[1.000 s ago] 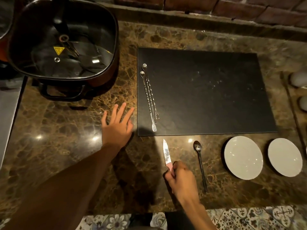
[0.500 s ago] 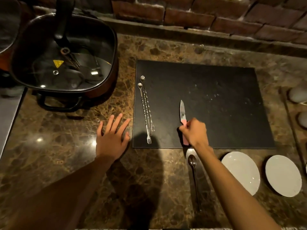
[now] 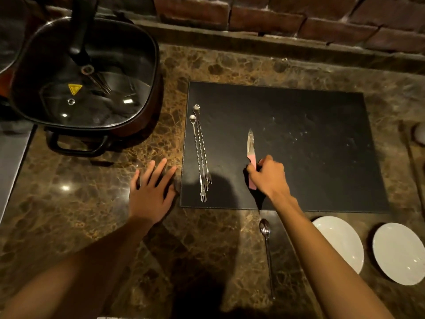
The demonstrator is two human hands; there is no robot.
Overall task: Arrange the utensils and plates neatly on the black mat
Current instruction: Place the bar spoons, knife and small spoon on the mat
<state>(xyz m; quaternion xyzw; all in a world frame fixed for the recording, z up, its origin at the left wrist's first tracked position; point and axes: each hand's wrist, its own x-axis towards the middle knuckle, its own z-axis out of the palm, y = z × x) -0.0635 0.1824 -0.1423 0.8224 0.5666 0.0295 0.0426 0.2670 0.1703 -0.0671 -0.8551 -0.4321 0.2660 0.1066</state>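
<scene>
Pink-handled steel knife point(image 3: 251, 155) on black rectangular mat point(image 3: 322, 146), right of two twisted steel forks point(image 3: 200, 153) | right hand point(image 3: 268, 176) fingers curled on handle | left hand point(image 3: 150, 192) flat, empty, on marble tabletop point(image 3: 92, 203) | square blade parallel to forks, then release.

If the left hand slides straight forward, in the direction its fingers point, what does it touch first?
The left hand lies flat on the counter, fingers pointing away and slightly right. That line seems to run over bare marble between the pot and the black mat, perhaps clipping the mat's far left corner; otherwise it looks free up to the back ledge.
</scene>
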